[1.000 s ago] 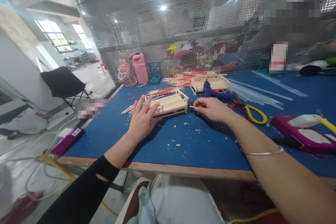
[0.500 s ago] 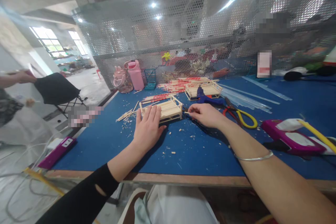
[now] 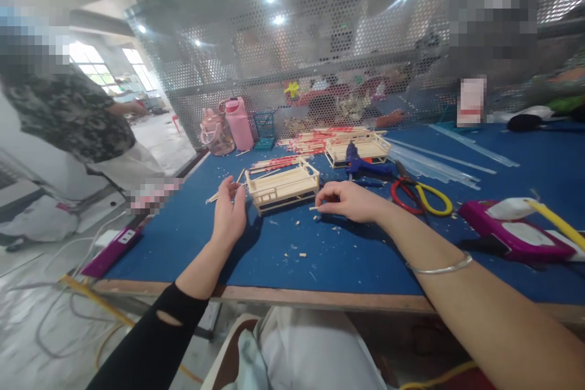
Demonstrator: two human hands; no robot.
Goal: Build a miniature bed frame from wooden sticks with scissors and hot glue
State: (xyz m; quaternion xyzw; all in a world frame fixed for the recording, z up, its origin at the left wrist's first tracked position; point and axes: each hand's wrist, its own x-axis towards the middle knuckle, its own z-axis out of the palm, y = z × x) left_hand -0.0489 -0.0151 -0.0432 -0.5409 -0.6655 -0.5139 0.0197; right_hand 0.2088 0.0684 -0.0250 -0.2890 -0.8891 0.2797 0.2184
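Observation:
A small bed-like frame built of thin wooden sticks (image 3: 284,186) stands on the blue table mat in front of me. My left hand (image 3: 230,210) is just left of it, fingers apart and holding nothing; I cannot tell whether a fingertip touches the frame. Close to the frame's right front corner, my right hand (image 3: 345,200) pinches a short wooden stick (image 3: 314,208) between thumb and fingers. Behind stands a second similar stick frame (image 3: 359,147), partly hidden by a blue glue gun (image 3: 361,161).
Red-and-yellow-handled pliers (image 3: 423,195), clear glue sticks (image 3: 427,164) and a purple power strip (image 3: 512,228) lie to the right. Wooden sticks (image 3: 320,139) are piled behind. A pink bottle (image 3: 238,124) stands by the mesh partition. At left is a person in a camouflage top (image 3: 68,109).
My left hand has come off the stick frame and moved left. My right hand has shifted slightly left and down with the short stick. The person at left has moved further into view.

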